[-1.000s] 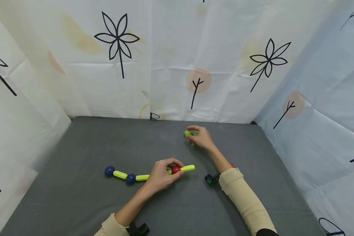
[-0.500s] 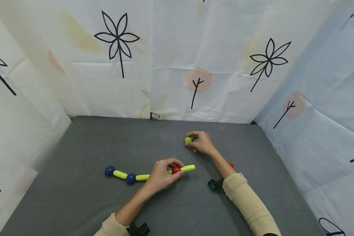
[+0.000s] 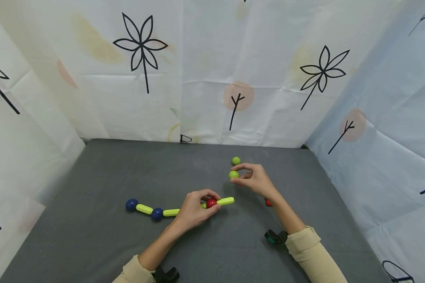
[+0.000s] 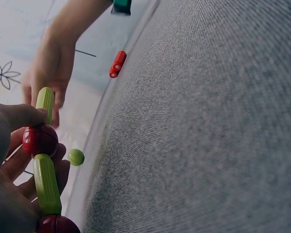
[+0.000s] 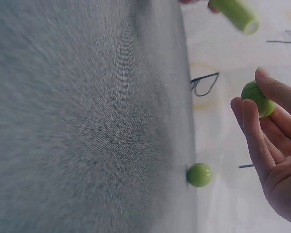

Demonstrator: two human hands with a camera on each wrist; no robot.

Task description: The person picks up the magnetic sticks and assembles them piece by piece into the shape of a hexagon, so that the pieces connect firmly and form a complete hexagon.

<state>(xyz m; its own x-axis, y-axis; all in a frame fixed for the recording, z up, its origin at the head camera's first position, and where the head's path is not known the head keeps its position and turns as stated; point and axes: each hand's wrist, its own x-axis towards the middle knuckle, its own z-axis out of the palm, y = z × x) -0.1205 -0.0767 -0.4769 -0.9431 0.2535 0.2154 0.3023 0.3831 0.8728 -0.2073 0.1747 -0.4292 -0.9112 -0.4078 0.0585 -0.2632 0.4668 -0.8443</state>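
Spanning the work area, the grey table (image 3: pixel 102 173) bears a chain (image 3: pixel 144 209) of yellow-green rods and balls. Left hand (image 3: pixel 194 208): gripping the chain about its red ball (image 3: pixel 211 203). Right hand (image 3: pixel 257 181): pinching a green ball (image 3: pixel 233 175), apart from the free rod (image 3: pixel 225 201). Step, as judged: bringing ball to chain. Next move calls for aligning ball with rod tip, chain steadied. Second green ball (image 3: pixel 236 161): unheld, beyond.

Your grey table (image 3: pixel 102 173) bears a green ball (image 3: pixel 236 161) toward its far edge; red rods (image 4: pixel 117 64) at right; at left, the blue end of a rod-and-ball chain (image 3: pixel 144 209).
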